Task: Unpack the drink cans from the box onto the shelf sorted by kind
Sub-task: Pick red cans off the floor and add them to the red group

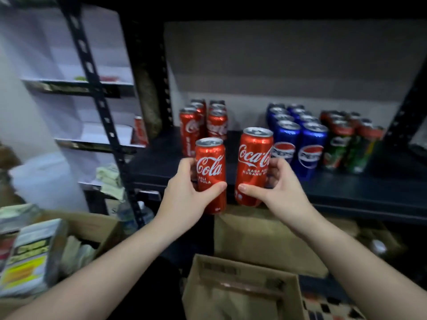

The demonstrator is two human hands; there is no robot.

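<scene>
My left hand (184, 195) grips a red Coca-Cola can (211, 172), held upright just in front of the dark shelf (369, 188). In my right hand (277, 183) is a second red Coca-Cola can (253, 165), also upright, at the shelf's front edge. On the shelf stand several red Coca-Cola cans (198, 125) at the back left, several blue Pepsi cans (298, 139) in the middle, and several green-and-red cans (344, 144) to the right. The open cardboard box (240, 287) sits below my arms; no cans show inside it.
Black metal uprights (101, 105) frame the shelf on the left. A lone red can (139, 131) stands on a white side shelf. Another cardboard box (261, 236) lies under the shelf. Packets and a carton (34, 250) fill the lower left.
</scene>
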